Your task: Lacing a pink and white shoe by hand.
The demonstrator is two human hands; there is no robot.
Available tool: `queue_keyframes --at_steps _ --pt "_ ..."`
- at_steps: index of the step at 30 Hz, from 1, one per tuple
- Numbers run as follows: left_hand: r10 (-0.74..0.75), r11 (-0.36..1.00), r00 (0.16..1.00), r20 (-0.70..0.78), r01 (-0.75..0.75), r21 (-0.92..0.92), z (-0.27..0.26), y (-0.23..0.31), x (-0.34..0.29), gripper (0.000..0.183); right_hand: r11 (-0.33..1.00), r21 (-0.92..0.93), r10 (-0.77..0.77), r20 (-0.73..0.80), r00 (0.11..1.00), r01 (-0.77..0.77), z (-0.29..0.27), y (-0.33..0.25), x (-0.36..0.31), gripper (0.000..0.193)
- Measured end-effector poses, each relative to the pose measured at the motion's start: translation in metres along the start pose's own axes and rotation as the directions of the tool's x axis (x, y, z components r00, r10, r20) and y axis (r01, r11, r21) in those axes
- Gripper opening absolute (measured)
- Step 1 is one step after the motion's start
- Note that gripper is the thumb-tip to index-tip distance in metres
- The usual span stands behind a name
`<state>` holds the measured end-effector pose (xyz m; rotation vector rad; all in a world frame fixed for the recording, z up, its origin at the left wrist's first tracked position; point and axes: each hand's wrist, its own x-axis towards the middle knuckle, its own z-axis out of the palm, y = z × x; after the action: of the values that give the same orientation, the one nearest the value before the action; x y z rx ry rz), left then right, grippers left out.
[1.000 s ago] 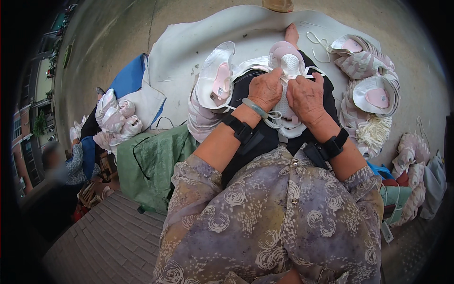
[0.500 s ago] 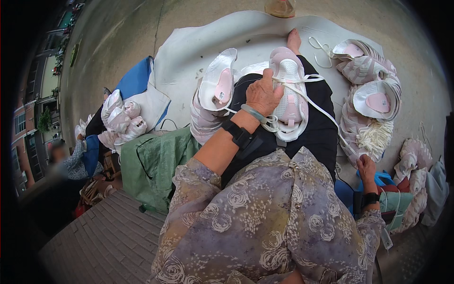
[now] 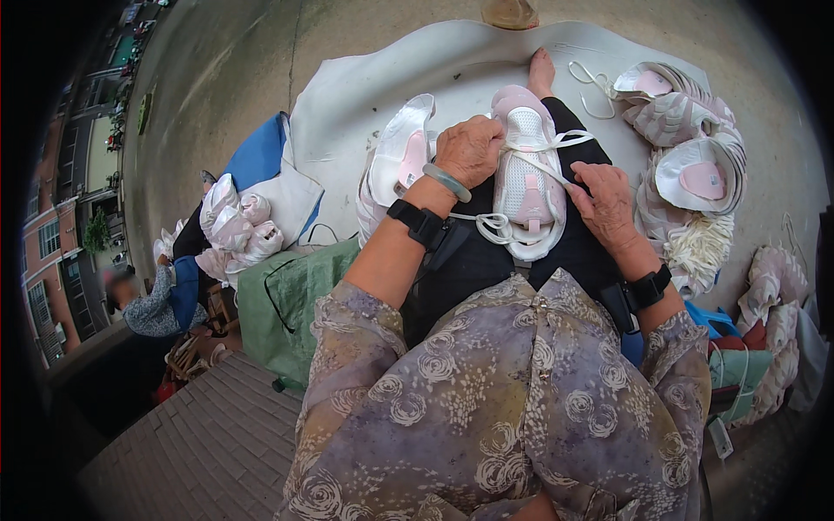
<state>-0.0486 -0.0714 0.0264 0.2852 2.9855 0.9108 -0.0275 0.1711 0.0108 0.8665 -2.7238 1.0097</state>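
A pink and white shoe upper (image 3: 526,204) rests across my black-trousered thighs, its toe pointing away from me. A white shoelace (image 3: 542,159) runs across its eyelets, with one loop sticking out on the right. My left hand (image 3: 469,149) is closed at the upper's left edge, the lace at its fingertips; the exact grip is partly hidden. From the right, my right hand (image 3: 605,201) pinches the lace's strand beside the upper. Coiled lace (image 3: 494,227) lies by the upper's lower left. Just left is a stack of similar uppers (image 3: 413,152).
More nested uppers (image 3: 695,178) curve along the right, beside a bundle of white laces (image 3: 699,252). A green sack (image 3: 295,304) stands left; bundled uppers (image 3: 234,226) lie beyond it, near another seated person (image 3: 156,300). A white sheet (image 3: 347,95) covers the ground ahead.
My right hand has come up and inward from the far end of the stretched lace to the upper's right side. My left hand has shifted slightly left, its thumb no longer raised.
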Motion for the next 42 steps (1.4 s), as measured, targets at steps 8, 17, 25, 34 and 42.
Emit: queue_keyframes --at_steps 8,17,25,34,42 --pt "-0.213 0.669 0.946 0.246 0.325 -0.669 -0.021 0.005 0.014 0.014 0.878 0.386 0.258 0.115 0.959 -0.282 0.000 -0.009 0.002 0.010" --pt "-0.259 0.248 0.874 0.411 0.471 -0.846 -0.007 -0.001 0.004 0.023 0.605 0.519 0.454 0.399 0.797 -0.604 -0.071 -0.024 -0.060 0.009" --pt "-0.391 0.482 0.886 0.248 0.427 -0.765 0.024 -0.003 -0.005 0.021 0.611 0.413 0.479 0.486 0.731 -0.675 -0.095 0.014 -0.118 0.008" --pt "-0.152 0.978 0.969 -0.196 0.118 -0.173 0.022 0.017 -0.004 0.036 0.969 0.184 0.154 0.069 0.986 -0.164 -0.013 -0.036 0.027 0.060" --pt "-0.075 0.993 0.990 -0.119 0.063 -0.103 0.022 0.018 0.003 0.058 0.998 0.064 -0.003 0.125 0.992 -0.005 0.014 -0.018 0.034 0.071"
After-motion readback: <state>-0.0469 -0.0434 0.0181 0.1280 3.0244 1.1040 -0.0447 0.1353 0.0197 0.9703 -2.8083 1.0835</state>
